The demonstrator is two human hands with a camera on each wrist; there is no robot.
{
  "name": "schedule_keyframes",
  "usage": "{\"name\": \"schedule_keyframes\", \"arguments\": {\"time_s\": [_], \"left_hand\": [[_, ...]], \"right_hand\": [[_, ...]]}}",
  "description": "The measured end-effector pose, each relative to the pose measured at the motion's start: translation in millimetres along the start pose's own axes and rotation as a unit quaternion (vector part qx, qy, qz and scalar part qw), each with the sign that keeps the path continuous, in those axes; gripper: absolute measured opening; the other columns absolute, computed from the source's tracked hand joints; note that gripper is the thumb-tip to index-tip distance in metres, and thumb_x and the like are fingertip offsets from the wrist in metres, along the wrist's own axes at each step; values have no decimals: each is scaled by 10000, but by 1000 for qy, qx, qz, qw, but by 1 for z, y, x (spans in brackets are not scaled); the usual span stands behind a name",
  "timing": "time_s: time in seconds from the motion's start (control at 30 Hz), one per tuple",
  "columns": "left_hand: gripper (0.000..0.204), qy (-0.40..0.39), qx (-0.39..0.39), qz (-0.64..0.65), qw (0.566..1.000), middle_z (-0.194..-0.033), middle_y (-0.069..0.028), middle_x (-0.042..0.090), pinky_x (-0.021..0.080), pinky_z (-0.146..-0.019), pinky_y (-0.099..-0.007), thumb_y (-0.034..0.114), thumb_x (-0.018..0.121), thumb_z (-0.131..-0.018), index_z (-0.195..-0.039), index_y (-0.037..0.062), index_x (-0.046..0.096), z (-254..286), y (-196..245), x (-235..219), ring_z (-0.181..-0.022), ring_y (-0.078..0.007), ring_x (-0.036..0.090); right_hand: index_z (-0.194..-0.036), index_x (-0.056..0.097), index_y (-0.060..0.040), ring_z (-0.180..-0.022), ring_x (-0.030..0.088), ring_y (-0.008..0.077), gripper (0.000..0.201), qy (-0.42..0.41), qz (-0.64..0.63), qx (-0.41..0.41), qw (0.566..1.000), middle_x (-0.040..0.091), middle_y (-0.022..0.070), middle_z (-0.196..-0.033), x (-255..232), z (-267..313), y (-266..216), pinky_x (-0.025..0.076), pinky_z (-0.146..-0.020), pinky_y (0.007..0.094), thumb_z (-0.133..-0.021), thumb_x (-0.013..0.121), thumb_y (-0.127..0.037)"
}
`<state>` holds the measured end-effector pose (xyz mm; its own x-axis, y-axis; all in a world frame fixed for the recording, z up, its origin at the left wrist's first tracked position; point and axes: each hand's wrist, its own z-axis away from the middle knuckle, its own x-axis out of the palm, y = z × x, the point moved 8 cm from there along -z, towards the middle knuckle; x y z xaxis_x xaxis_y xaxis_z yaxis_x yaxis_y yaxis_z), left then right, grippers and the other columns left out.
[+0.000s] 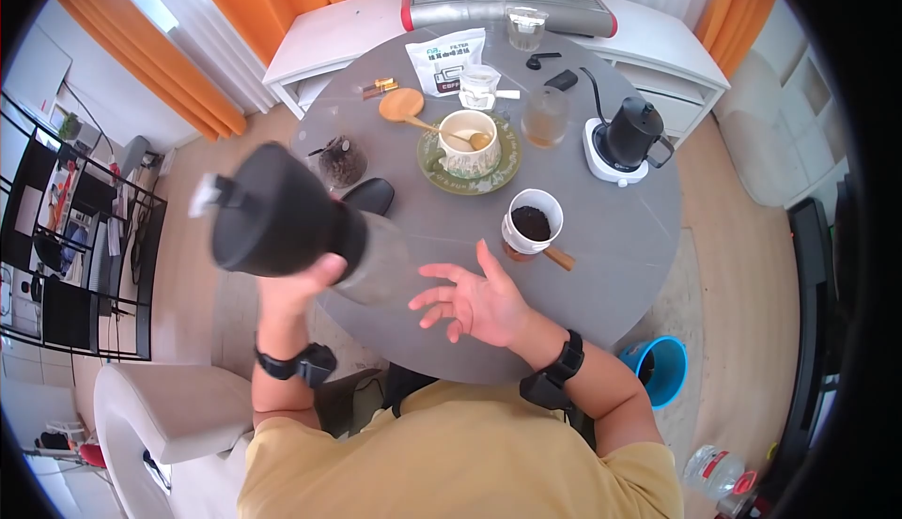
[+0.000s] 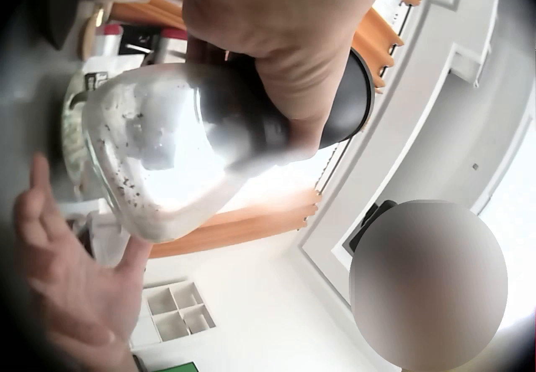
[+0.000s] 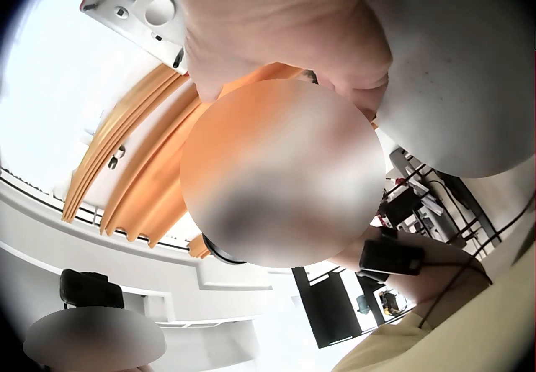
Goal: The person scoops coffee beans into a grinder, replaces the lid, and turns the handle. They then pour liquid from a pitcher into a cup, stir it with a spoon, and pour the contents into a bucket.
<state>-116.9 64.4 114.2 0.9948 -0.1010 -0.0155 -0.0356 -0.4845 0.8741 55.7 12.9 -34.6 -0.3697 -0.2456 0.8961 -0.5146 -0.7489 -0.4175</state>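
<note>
My left hand (image 1: 293,292) grips a hand coffee grinder (image 1: 277,214) by its dark neck, tilted and raised over the table's left front. Its black top and crank point up and left, and its clear glass jar (image 1: 381,258) slants towards my right hand (image 1: 484,305). Dark specks cling inside the glass (image 2: 138,150) in the left wrist view. My right hand holds nothing; its fingers are spread, palm up, just beside the jar. Beyond it stands a white dripper (image 1: 561,218) with dark coffee grounds (image 1: 532,223), above a wooden handle (image 1: 560,258).
A patterned cup (image 1: 470,164) with a spoon sits on a green saucer (image 1: 434,177) mid-table. A black kettle (image 1: 631,134) stands on a white base (image 1: 601,164) at right. A bean jar (image 1: 341,162), a dark scoop-like piece (image 1: 371,197) and a coffee bag (image 1: 442,57) lie around.
</note>
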Motion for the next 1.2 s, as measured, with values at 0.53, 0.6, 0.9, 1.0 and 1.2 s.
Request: {"name": "schedule_keyframes", "arguments": {"time_s": [0.53, 0.6, 0.9, 1.0, 1.2], "left_hand": [[601, 273, 1, -316, 909, -1036, -93, 643, 465, -868, -314, 196, 860, -617, -1102, -15, 575, -119, -101, -168, -950, -177, 614], [610, 266, -13, -311, 912, -1044, -89, 636, 469, -864, -316, 178, 860, -616, -1116, -4, 561, -133, -121, -162, -954, -176, 609], [489, 118, -73, -218, 966, -982, -60, 647, 474, -806, -282, 130, 852, -634, -1041, -3, 617, -172, -177, -129, -895, -145, 606], [487, 106, -91, -202, 969, -974, -57, 657, 486, -796, -271, 99, 860, -626, -1031, 0, 608, -173, -179, -126, -871, -132, 611], [560, 85, -90, -187, 975, -1066, -54, 613, 445, -856, -280, 137, 825, -687, -1154, -1, 548, -172, -182, -125, -978, -143, 569]], "right_hand": [[-1126, 498, -55, -696, 627, 177, 500, 87, 23, -24, 996, 631, 115, -874, -17, -1, -6, 469, -482, 249, -948, 381, -507], [-1135, 504, -48, -710, 627, 184, 514, 87, 22, -22, 996, 624, 122, -882, -21, -2, -5, 475, -480, 252, -951, 363, -506], [-1101, 520, -64, -695, 619, 151, 466, 92, 17, -25, 995, 625, 94, -868, -16, 1, -9, 460, -487, 237, -958, 383, -486], [-1096, 524, -64, -699, 618, 146, 467, 92, 18, -26, 995, 626, 89, -865, -16, 1, -9, 459, -495, 235, -957, 384, -487], [-1101, 529, -59, -714, 616, 153, 485, 96, 31, -21, 995, 626, 91, -869, -16, 1, -9, 459, -511, 237, -954, 374, -495]]}}
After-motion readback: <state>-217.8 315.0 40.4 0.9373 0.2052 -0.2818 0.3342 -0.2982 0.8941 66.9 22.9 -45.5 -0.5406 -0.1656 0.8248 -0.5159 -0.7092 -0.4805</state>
